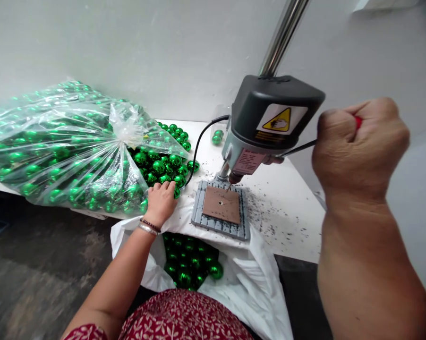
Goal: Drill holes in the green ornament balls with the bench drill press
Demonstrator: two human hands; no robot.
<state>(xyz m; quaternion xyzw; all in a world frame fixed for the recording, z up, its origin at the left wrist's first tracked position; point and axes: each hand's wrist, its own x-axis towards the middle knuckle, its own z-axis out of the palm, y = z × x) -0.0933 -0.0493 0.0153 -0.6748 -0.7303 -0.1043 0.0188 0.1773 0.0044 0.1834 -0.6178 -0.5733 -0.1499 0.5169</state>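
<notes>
My left hand [161, 204] is at the near edge of a pile of shiny green balls [158, 166], its fingers bent over a green ball [176, 192]; the fingertips are partly hidden. On the right, my right hand [362, 146] is wrapped round the lever [300, 148] of a small bench drill press [275, 115], and a bit of red shows between the fingers. Below the drill chuck [235, 177] lies a brown square plate [221, 205] with a small hole, on the grey slotted base [198, 208]. No ball sits on that plate.
A large tied clear plastic bag [57, 156] full of green balls stands on the left of the white table [298, 208]. Dark shavings surround the base. In front, an open white sack [255, 278] holds more green balls. A black cable [198, 151] runs from the drill.
</notes>
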